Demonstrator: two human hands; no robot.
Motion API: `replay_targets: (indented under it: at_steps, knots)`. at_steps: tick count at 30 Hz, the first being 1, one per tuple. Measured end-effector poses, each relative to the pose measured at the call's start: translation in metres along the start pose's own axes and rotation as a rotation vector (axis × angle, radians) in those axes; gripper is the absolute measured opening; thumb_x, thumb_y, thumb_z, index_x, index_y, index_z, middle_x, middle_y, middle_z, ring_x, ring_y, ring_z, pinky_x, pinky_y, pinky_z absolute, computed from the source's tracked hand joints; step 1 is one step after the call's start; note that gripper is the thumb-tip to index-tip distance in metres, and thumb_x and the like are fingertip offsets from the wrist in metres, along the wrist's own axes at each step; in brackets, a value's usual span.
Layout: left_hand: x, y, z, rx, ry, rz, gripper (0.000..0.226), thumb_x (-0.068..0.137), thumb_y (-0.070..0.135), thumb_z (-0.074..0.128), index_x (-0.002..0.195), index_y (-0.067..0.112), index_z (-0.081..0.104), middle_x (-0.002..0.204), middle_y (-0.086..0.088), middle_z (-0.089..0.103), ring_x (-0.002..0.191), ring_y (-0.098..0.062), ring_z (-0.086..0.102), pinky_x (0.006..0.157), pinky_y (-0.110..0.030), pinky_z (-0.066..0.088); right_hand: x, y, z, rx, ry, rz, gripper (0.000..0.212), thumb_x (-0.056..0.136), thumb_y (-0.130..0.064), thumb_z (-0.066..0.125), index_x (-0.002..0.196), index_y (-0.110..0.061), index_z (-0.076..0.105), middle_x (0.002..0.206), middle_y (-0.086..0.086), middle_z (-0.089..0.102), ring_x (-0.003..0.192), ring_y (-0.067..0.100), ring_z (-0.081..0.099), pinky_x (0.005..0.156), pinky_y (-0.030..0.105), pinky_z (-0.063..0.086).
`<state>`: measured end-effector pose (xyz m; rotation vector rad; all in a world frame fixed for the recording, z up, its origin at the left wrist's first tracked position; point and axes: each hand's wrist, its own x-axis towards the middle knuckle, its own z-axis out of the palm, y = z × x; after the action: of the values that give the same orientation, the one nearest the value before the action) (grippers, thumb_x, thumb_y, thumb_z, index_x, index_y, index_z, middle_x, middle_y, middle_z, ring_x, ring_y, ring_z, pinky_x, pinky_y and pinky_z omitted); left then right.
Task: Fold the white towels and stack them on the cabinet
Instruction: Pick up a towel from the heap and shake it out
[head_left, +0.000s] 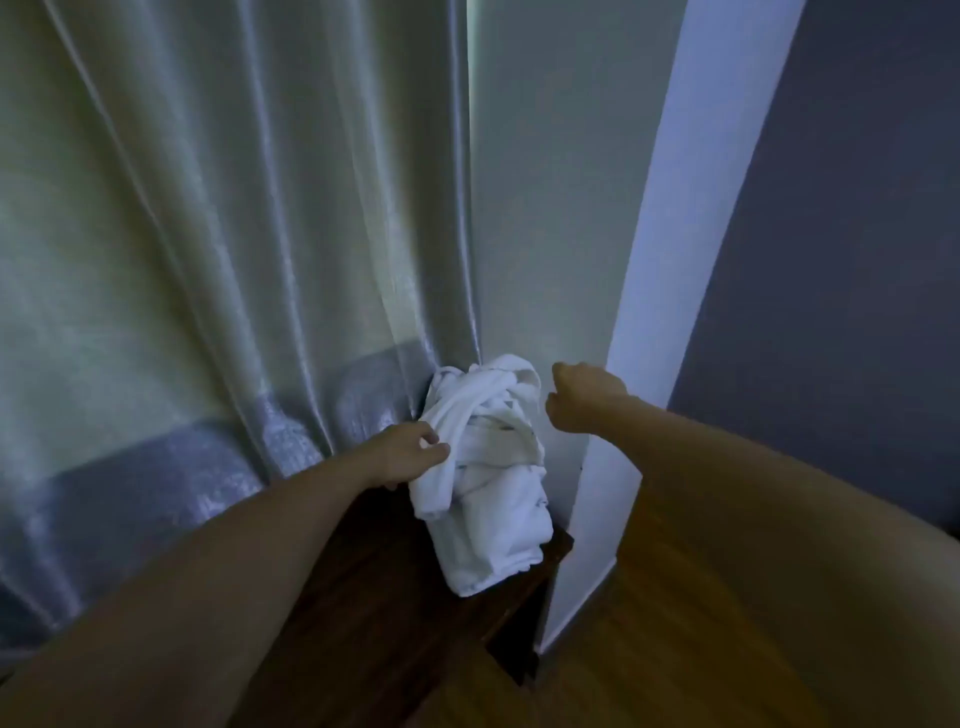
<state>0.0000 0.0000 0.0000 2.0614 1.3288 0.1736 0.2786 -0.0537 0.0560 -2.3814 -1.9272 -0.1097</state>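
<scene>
A tall heap of crumpled white towels (488, 467) stands on the dark wooden cabinet (374, 582), pressed into the corner between the curtain and the wall. My left hand (410, 454) pinches a hanging fold of towel on the heap's left side. To the right of the heap's top hovers my right hand (582, 397), fingers curled, apart from the cloth and holding nothing that I can see. The lower towels in the heap look roughly folded; the upper ones are tangled.
A shiny pale curtain (218, 260) with a grey band hangs behind and left of the cabinet. A white wall (545, 234) and a pale door frame (670, 270) rise to the right. Wooden floor (649, 649) lies at the lower right.
</scene>
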Motion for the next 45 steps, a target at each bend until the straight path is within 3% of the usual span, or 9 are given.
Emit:
replay_targets:
  at_steps: [6,13,15,20,26,32,37,42,45]
  knots:
    - [0.044,0.000,0.048,-0.449,0.161,-0.190,0.033,0.099,0.038,0.057,0.123,0.016,0.052,0.104,-0.015,0.069,0.074,-0.023,0.063,0.056,-0.032,0.053,0.059,0.011,0.048,0.477,-0.041,0.149,0.027,0.094,-0.036,0.050,0.102,-0.013,0.040,0.085,0.009,0.059,0.051,0.022,0.067,0.033,0.022,0.043]
    - [0.082,-0.012,0.053,-0.355,0.292,-0.063,0.064,0.091,0.053,0.065,0.142,0.025,0.039,0.109,-0.014,0.070,0.084,-0.022,0.071,0.069,-0.032,0.055,0.118,0.005,0.082,0.798,-0.033,0.322,0.037,0.090,-0.038,0.063,0.095,-0.001,0.059,0.075,0.010,0.067,0.045,0.023,0.069,0.035,0.020,0.042]
    - [0.094,-0.012,0.050,-0.232,0.271,-0.015,0.059,0.090,0.056,0.066,0.135,0.022,0.048,0.102,-0.013,0.071,0.090,-0.029,0.069,0.080,-0.039,0.056,0.129,0.000,0.086,0.767,0.025,0.279,0.025,0.089,-0.025,0.061,0.082,-0.002,0.065,0.067,0.011,0.066,0.052,0.028,0.069,0.042,0.026,0.048]
    - [0.123,-0.012,0.043,-0.093,0.265,0.115,0.034,0.097,0.042,0.061,0.108,0.011,0.052,0.074,-0.010,0.065,0.067,-0.027,0.064,0.066,-0.045,0.053,0.156,-0.025,0.061,0.779,0.213,0.158,0.021,0.092,-0.025,0.057,0.086,-0.005,0.058,0.076,0.006,0.059,0.072,0.026,0.057,0.063,0.031,0.040]
    - [0.135,-0.028,0.051,-0.330,0.251,0.090,0.030,0.093,0.048,0.058,0.092,0.019,0.050,0.074,-0.008,0.066,0.055,-0.020,0.068,0.053,-0.047,0.059,0.173,-0.057,-0.007,1.097,0.212,0.041,0.014,0.091,-0.023,0.059,0.084,-0.012,0.056,0.073,0.010,0.061,0.043,0.019,0.054,0.037,0.028,0.040]
    - [0.139,-0.009,0.028,-0.464,0.447,0.064,0.049,0.080,0.072,0.063,0.084,0.024,0.059,0.069,0.002,0.068,0.054,-0.011,0.067,0.043,-0.028,0.051,0.173,-0.094,-0.060,1.196,0.164,-0.213,0.012,0.096,-0.014,0.057,0.085,-0.010,0.054,0.064,0.009,0.063,0.046,0.018,0.061,0.041,0.030,0.049]
    - [0.141,0.006,-0.025,-0.465,0.655,0.049,0.047,0.097,0.050,0.058,0.076,0.010,0.071,0.049,-0.002,0.061,0.043,-0.018,0.063,0.046,-0.030,0.052,0.176,-0.114,-0.095,1.267,0.218,-0.375,0.011,0.096,-0.013,0.060,0.091,-0.004,0.057,0.063,0.009,0.059,0.045,0.019,0.055,0.044,0.033,0.049]
    - [0.138,0.003,-0.068,-0.501,0.682,-0.077,0.036,0.099,0.040,0.048,0.080,0.012,0.061,0.056,-0.003,0.066,0.046,-0.018,0.064,0.047,-0.026,0.051,0.172,-0.113,-0.107,1.187,0.021,-0.586,0.007,0.092,-0.015,0.064,0.086,-0.014,0.060,0.064,0.006,0.063,0.048,0.019,0.061,0.045,0.030,0.051]
    - [0.131,-0.011,-0.074,-0.561,0.715,-0.115,0.022,0.092,0.027,0.050,0.075,0.018,0.061,0.049,0.007,0.065,0.041,-0.007,0.062,0.044,-0.023,0.050,0.165,-0.097,-0.074,0.937,-0.172,-0.590,0.023,0.087,-0.012,0.066,0.109,-0.013,0.059,0.096,0.010,0.068,0.071,0.024,0.071,0.055,0.036,0.058]
